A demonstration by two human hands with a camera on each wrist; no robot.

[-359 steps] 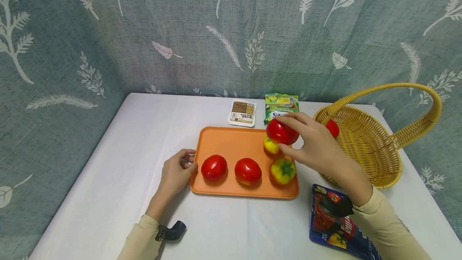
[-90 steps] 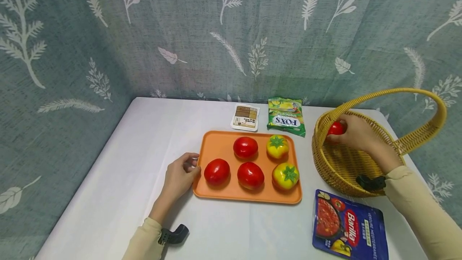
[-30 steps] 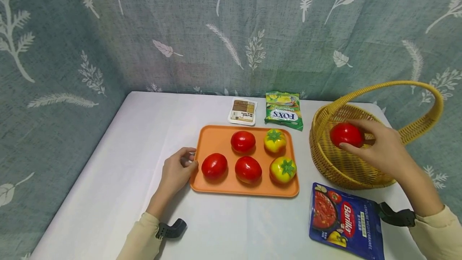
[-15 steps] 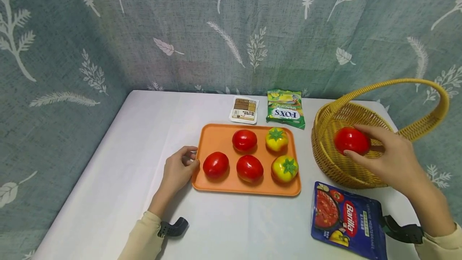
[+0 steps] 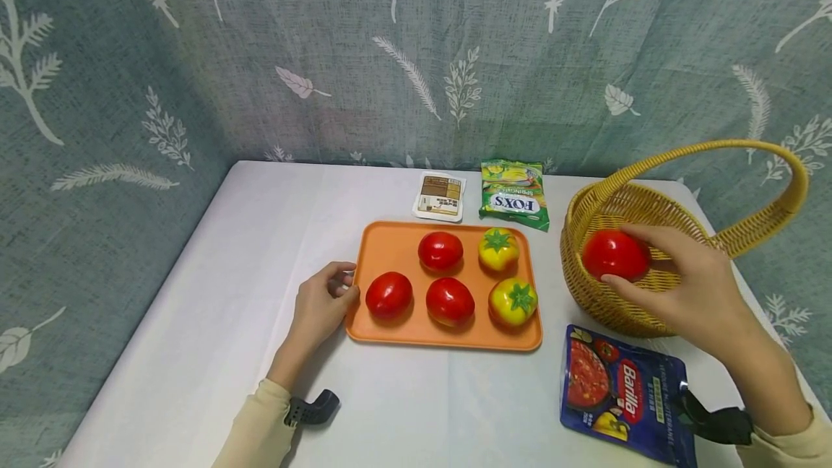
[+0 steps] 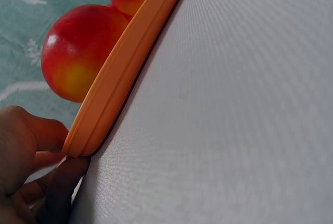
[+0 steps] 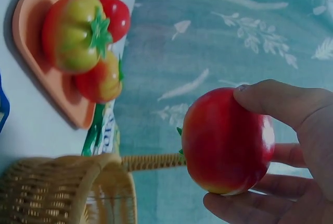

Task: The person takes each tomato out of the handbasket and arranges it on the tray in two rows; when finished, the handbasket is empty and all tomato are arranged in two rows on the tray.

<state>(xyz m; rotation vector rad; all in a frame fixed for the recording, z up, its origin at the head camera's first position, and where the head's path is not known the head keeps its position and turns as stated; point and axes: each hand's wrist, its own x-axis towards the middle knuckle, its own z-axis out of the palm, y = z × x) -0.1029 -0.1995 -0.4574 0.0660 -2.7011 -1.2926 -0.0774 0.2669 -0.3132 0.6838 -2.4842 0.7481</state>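
My right hand (image 5: 692, 287) grips a red toy tomato (image 5: 615, 255) above the basket (image 5: 585, 295); in the right wrist view the tomato (image 7: 226, 140) shows a green stem on its far side. My left hand (image 5: 323, 307) pinches the left edge of the orange tray (image 5: 396, 240), thumb and fingers at its rim in the left wrist view. On the tray sit three red tomatoes, one at the left (image 5: 388, 296), one at the front middle (image 5: 450, 302) and one behind it (image 5: 440, 251). Two yellow-green tomatoes with green tops, a rear one (image 5: 498, 249) and a front one (image 5: 513, 302), stand at its right.
The basket's tall arched handle (image 5: 715, 144) rises at the right. A blue Barilla pouch (image 5: 627, 396) lies in front of the basket. Behind the tray are a white-edged packet (image 5: 439, 196) and a green Fox's bag (image 5: 514, 194). A patterned curtain (image 5: 364, 56) stands behind the table.
The right hand has lifted the tomato out of the basket and moved it slightly left. Since the earliest frame, a red tomato has been added at the tray's back middle. The left hand stays put.
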